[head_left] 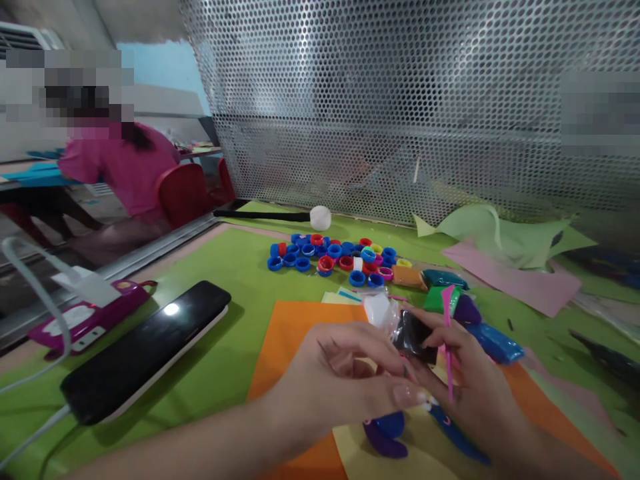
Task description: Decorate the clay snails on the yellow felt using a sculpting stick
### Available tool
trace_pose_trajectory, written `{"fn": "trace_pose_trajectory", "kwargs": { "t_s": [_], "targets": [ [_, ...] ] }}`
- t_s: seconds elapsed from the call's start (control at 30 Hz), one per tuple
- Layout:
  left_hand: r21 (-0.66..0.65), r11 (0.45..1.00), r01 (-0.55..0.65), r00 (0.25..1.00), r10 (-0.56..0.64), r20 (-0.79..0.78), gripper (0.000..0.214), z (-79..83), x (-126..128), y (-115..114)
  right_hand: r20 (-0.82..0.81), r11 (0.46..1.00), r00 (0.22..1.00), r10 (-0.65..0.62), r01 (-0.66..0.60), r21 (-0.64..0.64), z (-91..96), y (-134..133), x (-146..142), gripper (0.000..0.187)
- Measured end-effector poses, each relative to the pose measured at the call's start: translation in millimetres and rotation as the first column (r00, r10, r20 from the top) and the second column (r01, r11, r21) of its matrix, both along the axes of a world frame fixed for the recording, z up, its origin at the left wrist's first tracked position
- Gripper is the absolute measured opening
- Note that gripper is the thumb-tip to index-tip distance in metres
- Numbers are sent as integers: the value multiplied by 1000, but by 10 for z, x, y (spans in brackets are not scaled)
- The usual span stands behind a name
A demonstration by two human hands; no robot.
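Observation:
My left hand is closed, thumb and forefinger pinched together; a tiny dark bit shows by the fingertips, too small to name. In my right hand a pink plastic modelling tool stands upright between the fingers. A shiny black packet of clay is at the same hand's fingertips. Below the hands, purple and blue clay shapes and a long blue clay piece lie on a tan sheet. This sheet rests on orange paper. My right hand partly hides the long piece.
Many blue and red bottle caps lie behind my hands. Beyond them is a black stick with a white ball. Clay packets lie right. A black lamp-like bar and purple power strip are left. A person sits beyond.

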State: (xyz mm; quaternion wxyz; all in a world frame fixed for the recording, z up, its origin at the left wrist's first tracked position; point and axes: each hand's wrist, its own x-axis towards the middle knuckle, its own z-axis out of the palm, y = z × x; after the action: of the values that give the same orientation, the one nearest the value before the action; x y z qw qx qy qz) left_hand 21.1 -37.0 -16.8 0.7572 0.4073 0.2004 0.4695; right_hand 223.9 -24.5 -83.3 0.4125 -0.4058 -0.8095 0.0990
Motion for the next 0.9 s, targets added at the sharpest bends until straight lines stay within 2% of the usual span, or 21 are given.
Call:
{"fn": "trace_pose_trajectory", "kwargs": {
  "t_s": [0.2, 0.43, 0.57, 0.73, 0.9],
  "targets": [
    [16, 999, -52, 997, 53, -62, 14, 1, -13, 7, 7, 999, 1000, -14, 14, -37, 5, -2, 12, 18],
    [118, 989, -87, 986, 103, -132, 15, 20, -10, 6, 7, 999, 999, -34, 34, -33, 25, -9, -23, 16],
    [90, 995, -40, 997, 46, -64, 17, 31, -15, 6, 4, 999, 999, -35, 35, -31, 43, -7, -34, 16],
    [61, 998, 10, 997, -6, -75, 15, 1, -35, 23, 1, 999, 999, -42, 42, -16, 66, -6, -49, 14],
    [11, 999, -39, 996, 40, -77, 31, -15, -32, 55, 8, 1000, 1000, -23, 23, 10, 78, -6, -51, 16]
  ]
}}
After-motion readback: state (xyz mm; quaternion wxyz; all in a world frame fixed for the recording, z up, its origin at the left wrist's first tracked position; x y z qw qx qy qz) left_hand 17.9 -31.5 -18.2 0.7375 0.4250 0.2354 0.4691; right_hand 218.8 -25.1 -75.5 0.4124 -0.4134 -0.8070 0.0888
